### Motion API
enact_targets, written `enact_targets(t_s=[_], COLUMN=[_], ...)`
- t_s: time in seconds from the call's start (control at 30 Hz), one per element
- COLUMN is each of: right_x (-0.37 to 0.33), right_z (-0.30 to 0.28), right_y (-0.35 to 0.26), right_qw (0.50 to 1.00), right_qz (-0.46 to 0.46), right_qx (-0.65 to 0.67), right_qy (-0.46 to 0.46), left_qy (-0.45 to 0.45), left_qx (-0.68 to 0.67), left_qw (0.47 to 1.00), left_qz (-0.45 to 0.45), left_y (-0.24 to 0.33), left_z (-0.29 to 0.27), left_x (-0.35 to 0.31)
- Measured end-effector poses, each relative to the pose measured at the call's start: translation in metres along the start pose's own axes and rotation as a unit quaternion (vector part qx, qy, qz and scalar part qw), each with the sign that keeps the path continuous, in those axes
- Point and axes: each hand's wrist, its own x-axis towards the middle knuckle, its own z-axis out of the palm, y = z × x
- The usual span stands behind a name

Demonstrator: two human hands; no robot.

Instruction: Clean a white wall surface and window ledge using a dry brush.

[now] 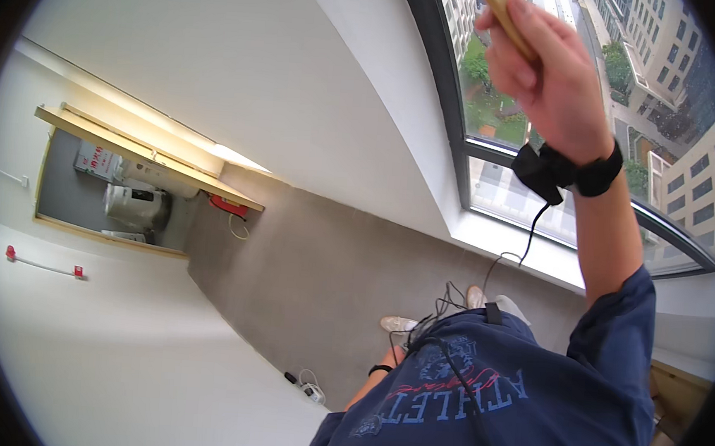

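Seemingly for firmness, right hand (550,71) has fingers curled tight round tan stick (504,18) near window (456,139) (left hand's (399,355) grip: can't tell).

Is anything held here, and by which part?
The right grip holds a tan stick by its lower visible end; the left grip is too hidden to tell.

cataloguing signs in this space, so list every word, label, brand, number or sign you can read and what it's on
Navy T-shirt: large blue lettering and red script, upside down; wording withheld.
White panel in the wall cupboard: red characters; wording withheld.
White cylinder beside it: dark patch, too small to read.
Tan strip in the right hand: no lettering visible.
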Motion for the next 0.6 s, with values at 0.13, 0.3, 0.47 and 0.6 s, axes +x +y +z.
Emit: enact_targets(t_s=[0.13, 0.3, 0.47, 0.6], right_x=[0.061, 0.087, 0.062, 0.022], right_z=[0.010, -0.008, -0.024, -0.044], right_y=[-0.048, -0.026, 0.025, 0.055], right_qw=[0.995, 0.991, 0.995, 0.981], right_qz=[-0.002, 0.075, 0.091, 0.187], right_qx=[0.100, 0.099, 0.023, 0.051], right_qy=[-0.016, -0.056, -0.045, -0.032], left_qy=[0.035, 0.026, 0.028, 0.024], left_qx=[-0.022, -0.029, -0.044, -0.048], left_qw=[0.999, 0.999, 0.998, 0.998], left_qz=[0.008, -0.010, -0.018, -0.013], left_y=[0.013, 0.004, -0.006, -0.004], left_z=[0.003, -0.003, -0.003, -0.005], left_x=[-0.011, -0.010, -0.006, 0.000])
